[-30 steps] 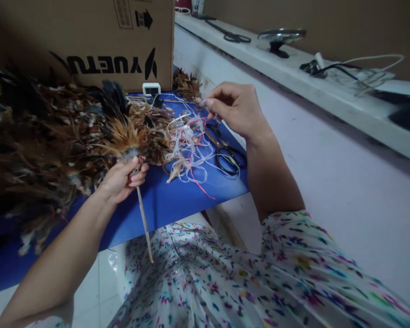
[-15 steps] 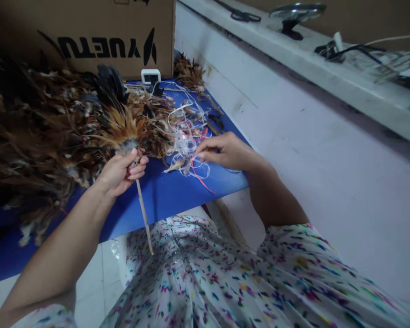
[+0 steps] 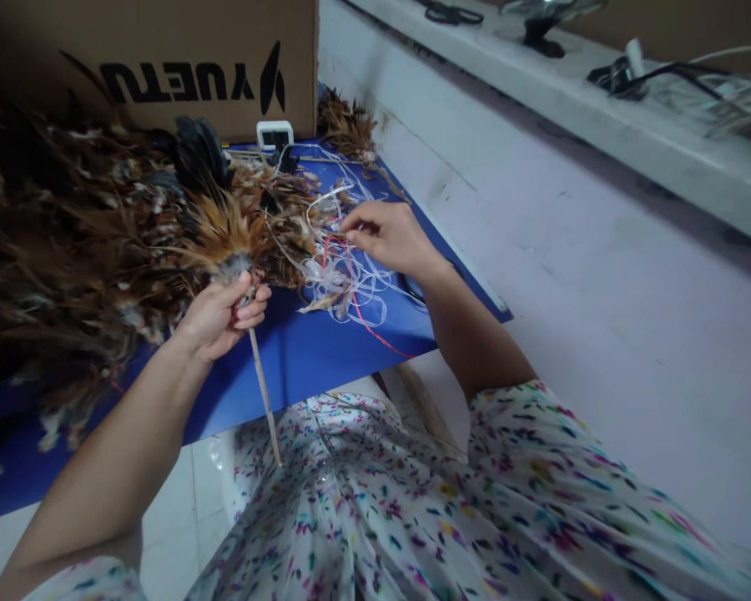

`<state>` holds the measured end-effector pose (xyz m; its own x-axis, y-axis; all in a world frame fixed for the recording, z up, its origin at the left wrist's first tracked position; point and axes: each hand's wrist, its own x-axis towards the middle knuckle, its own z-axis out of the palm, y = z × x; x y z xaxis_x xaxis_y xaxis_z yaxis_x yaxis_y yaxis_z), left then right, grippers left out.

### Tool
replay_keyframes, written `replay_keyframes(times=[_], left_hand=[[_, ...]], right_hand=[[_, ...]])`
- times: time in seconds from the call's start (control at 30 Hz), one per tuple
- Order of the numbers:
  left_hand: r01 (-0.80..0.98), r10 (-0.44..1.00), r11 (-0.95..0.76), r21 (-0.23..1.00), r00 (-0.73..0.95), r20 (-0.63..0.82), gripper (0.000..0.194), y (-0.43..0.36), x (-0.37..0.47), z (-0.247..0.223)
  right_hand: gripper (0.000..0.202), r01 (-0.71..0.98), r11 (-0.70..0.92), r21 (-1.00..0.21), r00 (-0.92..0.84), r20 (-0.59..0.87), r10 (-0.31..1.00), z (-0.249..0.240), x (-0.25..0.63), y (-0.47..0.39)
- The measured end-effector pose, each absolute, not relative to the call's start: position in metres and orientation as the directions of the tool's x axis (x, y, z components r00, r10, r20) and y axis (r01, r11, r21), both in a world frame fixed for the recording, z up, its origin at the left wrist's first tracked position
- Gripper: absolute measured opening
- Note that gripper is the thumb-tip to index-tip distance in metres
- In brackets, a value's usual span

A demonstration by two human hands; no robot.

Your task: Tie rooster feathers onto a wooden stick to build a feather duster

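The left hand (image 3: 225, 317) hid the upper end of the stick (image 3: 264, 392). Whether the right hand (image 3: 385, 238) pinched any strands (image 3: 331, 275) was unclear. Its forearm partly covered a black loop (image 3: 411, 290). Picture edges cropped the box (image 3: 194, 33) and blurry feather pile (image 3: 56, 225).

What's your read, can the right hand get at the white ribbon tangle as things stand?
Likely yes. The right hand is at the edge of the white ribbon tangle, nothing visible between them; the left hand, closed on the feathered stick, is off to the side.
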<state>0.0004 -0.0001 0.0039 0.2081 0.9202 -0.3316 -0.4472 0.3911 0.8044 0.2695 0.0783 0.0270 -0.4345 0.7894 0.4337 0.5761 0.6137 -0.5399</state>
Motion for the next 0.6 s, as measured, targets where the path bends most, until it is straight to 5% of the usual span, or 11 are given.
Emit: replay_keyframes(times=[0.33, 0.5, 0.6], left_hand=[[-0.451, 0.92, 0.391, 0.802, 0.199, -0.337, 0.017, -0.001, 0.001, 0.006], [-0.447, 0.92, 0.391, 0.805, 0.198, -0.337, 0.02, -0.002, 0.001, 0.006], [-0.453, 0.923, 0.384, 0.804, 0.211, -0.321, 0.017, -0.001, 0.0, 0.004]], right_hand=[[0.041, 0.659, 0.655, -0.369, -0.644, 0.172, 0.745, 0.008, 0.246, 0.116], [0.041, 0.687, 0.601, -0.408, -0.607, 0.133, 0.784, 0.016, 0.246, 0.104], [0.038, 0.655, 0.514, -0.554, -0.592, 0.048, 0.805, 0.014, 0.25, 0.103]])
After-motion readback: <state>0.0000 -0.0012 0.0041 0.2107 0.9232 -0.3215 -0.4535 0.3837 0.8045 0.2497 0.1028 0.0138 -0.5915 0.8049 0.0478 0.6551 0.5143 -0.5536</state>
